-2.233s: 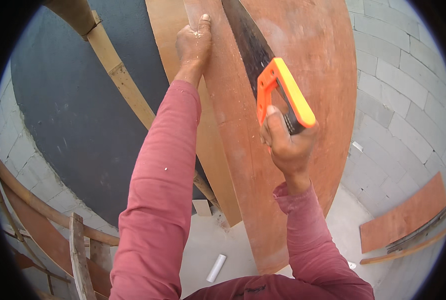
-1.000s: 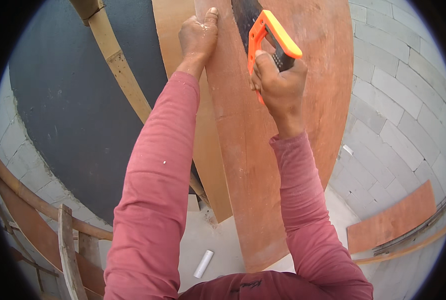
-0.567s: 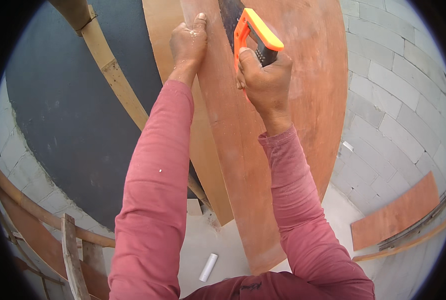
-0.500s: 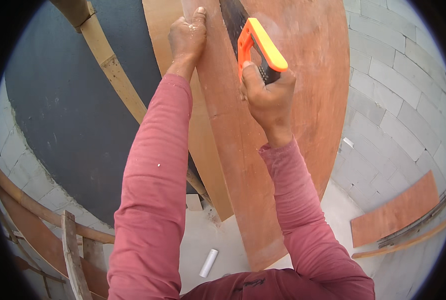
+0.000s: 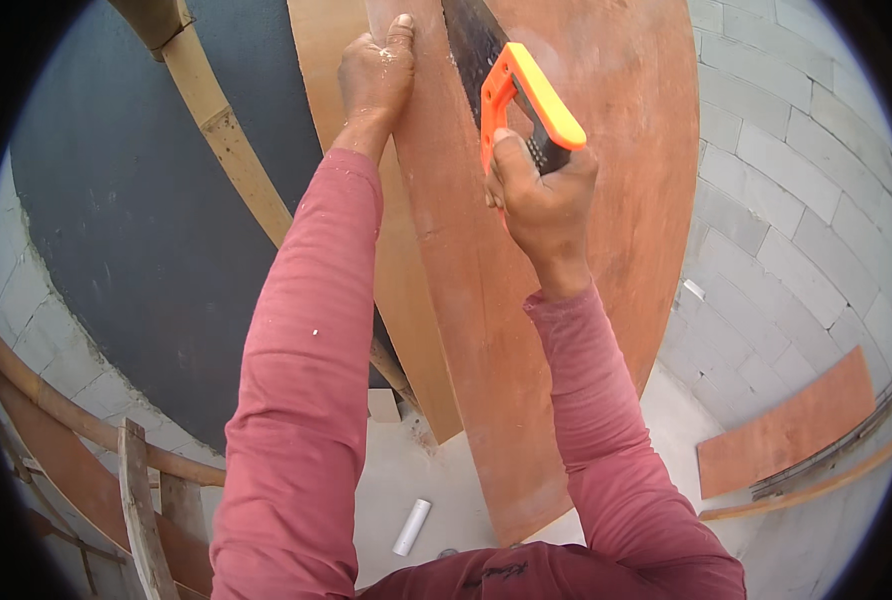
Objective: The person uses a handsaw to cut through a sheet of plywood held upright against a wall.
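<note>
My right hand (image 5: 546, 205) is closed round the orange and black handle of a handsaw (image 5: 536, 95). The dark blade runs away toward the top edge and meets a large reddish plywood sheet (image 5: 606, 260) along a lengthwise line. Left of that line, my left hand (image 5: 378, 75) grips the sheet's left edge near its far end, thumb lying on top and the other fingers mostly hidden. Pale sawdust clings to the back of that hand. Beneath the sheet's left side lies a lighter plywood board (image 5: 406, 330).
A bamboo pole (image 5: 228, 150) slants in front of a dark panel (image 5: 146, 260) on the left. Grey block wall (image 5: 786, 190) stands at right, with a plywood offcut (image 5: 786, 425) leaning low. A white tube (image 5: 413, 527) lies on the floor. Wooden framing (image 5: 141, 500) is lower left.
My right hand and the saw have shifted slightly toward me and to the right, showing a bit more blade. My left hand keeps its hold on the sheet.
</note>
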The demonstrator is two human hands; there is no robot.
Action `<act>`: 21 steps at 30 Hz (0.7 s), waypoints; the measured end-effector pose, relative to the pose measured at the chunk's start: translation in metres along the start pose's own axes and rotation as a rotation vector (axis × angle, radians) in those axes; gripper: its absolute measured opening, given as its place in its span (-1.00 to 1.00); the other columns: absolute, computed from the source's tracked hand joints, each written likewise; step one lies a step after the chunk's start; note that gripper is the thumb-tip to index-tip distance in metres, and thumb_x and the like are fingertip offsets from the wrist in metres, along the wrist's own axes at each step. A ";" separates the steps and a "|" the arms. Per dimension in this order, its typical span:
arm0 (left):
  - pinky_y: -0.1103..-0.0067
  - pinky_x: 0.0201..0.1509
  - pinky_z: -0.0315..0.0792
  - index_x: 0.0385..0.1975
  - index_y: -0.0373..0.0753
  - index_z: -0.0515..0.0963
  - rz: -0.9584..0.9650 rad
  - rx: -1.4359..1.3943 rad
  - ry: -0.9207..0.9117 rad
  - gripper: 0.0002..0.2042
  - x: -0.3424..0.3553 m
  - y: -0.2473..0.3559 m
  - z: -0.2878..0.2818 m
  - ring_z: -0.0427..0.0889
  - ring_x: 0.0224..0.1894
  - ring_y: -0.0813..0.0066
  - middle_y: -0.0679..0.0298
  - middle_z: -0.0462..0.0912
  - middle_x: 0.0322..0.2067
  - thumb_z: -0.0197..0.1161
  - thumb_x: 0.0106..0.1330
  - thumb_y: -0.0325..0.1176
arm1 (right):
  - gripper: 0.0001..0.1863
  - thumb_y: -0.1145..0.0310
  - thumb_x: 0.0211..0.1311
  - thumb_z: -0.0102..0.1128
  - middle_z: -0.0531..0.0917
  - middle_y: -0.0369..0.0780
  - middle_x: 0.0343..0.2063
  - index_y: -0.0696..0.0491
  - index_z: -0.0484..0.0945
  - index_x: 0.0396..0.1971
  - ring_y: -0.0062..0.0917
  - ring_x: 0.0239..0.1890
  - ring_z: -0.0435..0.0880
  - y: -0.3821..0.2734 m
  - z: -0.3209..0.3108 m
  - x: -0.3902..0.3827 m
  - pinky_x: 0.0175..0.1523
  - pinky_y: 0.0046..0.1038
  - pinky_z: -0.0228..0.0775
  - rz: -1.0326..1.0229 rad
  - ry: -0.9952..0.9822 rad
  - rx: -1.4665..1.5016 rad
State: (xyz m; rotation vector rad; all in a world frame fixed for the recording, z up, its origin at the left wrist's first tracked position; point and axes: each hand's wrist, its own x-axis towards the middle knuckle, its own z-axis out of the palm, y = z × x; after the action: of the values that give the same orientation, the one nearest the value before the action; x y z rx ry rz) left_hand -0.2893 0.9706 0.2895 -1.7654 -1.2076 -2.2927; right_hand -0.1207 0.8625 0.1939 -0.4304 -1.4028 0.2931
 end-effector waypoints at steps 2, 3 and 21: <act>0.21 0.07 0.61 -0.22 -0.44 0.74 0.021 0.014 0.007 -0.41 0.015 0.008 -0.014 0.80 -0.10 -0.14 -0.19 0.81 -0.22 0.24 0.51 0.15 | -0.92 0.58 0.47 0.11 0.45 -0.38 -0.70 0.26 0.57 -0.21 -0.71 -0.72 0.40 -0.019 -0.016 -0.075 -0.59 -0.50 0.31 0.064 0.023 0.028; 0.20 0.07 0.61 -0.21 -0.44 0.74 0.039 0.036 0.006 -0.41 0.015 0.005 -0.018 0.80 -0.10 -0.14 -0.20 0.80 -0.21 0.24 0.51 0.15 | -0.79 0.61 0.37 0.22 0.51 -0.46 -0.64 0.33 0.59 -0.05 -0.83 -0.59 0.46 -0.022 -0.033 -0.111 -0.50 -0.59 0.26 -0.016 0.033 -0.125; 0.19 0.10 0.60 -0.15 -0.43 0.74 0.013 0.050 -0.004 -0.42 0.018 0.013 -0.010 0.80 -0.06 -0.12 -0.17 0.81 -0.18 0.24 0.50 0.13 | -0.94 0.56 0.42 0.23 0.56 -0.42 -0.63 0.24 0.58 -0.23 -0.80 -0.60 0.48 -0.048 -0.049 -0.160 -0.49 -0.63 0.25 0.134 0.119 0.002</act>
State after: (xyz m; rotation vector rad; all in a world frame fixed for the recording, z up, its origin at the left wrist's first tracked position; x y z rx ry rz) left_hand -0.2983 0.9636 0.3109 -1.7569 -1.2393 -2.2331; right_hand -0.0988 0.7427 0.0695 -0.5330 -1.2594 0.3712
